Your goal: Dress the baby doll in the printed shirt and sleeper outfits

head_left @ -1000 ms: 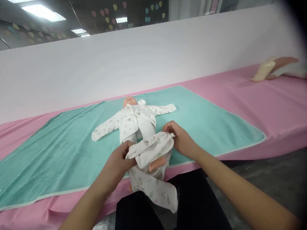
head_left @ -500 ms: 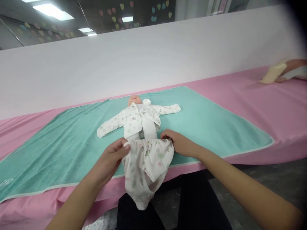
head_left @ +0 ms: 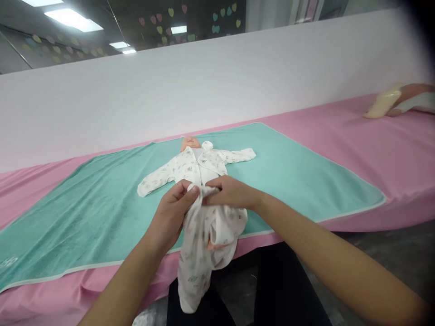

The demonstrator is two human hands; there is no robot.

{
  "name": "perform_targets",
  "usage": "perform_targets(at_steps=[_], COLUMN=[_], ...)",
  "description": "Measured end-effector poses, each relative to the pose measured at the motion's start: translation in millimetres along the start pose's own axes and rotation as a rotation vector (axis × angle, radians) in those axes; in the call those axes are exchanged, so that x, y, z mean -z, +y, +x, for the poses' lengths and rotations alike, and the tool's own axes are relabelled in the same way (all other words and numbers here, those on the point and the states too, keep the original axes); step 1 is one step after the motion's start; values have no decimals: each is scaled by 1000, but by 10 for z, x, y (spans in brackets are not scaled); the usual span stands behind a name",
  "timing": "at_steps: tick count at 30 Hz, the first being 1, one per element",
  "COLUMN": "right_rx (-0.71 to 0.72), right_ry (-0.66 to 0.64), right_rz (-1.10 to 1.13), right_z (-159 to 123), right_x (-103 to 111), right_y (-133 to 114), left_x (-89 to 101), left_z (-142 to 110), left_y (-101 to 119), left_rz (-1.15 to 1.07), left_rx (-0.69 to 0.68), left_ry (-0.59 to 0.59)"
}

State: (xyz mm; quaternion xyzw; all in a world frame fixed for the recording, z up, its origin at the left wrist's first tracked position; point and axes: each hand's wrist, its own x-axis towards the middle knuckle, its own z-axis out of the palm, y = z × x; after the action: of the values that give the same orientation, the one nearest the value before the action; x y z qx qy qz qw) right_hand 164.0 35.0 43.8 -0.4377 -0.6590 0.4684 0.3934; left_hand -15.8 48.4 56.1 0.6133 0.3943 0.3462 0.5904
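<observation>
White printed baby pants (head_left: 197, 267) hang over the table's near edge, gathered at the waist between my hands. My left hand (head_left: 173, 208) pinches the waistband between thumb and fingers. At the waist opening, my right hand (head_left: 231, 192) has its fingers closed on the fabric, their tips partly hidden in its folds. A bit of orange-pink (head_left: 215, 246) shows among the folds. Just beyond lies a baby doll (head_left: 190, 142) on its back in a white printed jacket (head_left: 185, 167), arms spread. My hands and the pants hide its lower body.
A teal blanket (head_left: 302, 181) with pale edging lies under the doll on a pink sheet (head_left: 340, 131). Part of another doll (head_left: 408, 97) lies at the far right. Behind the table rises a white wall (head_left: 170, 99), with dark glass above it.
My hands have come closer together, the right moving left to the waist opening. The pants, earlier stretched wide at the waist, are now bunched, with one leg hanging lower.
</observation>
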Motion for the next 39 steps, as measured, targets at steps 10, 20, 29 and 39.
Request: perform_targets(at_steps=[10, 20, 29, 39], right_rx=[-104, -114, -121, -160], right_ry=[104, -44, 30, -139], right_rz=[630, 543, 620, 352], right_z=[98, 180, 230, 102], right_x=[-53, -24, -34, 28], right_y=[103, 85, 230, 163], left_x=[107, 59, 256, 181], left_z=[65, 173, 165, 223], left_y=[-86, -151, -166, -217], left_rz=[33, -123, 52, -83], left_rx=[-7, 6, 197, 34], left_ry=[-83, 34, -342, -101])
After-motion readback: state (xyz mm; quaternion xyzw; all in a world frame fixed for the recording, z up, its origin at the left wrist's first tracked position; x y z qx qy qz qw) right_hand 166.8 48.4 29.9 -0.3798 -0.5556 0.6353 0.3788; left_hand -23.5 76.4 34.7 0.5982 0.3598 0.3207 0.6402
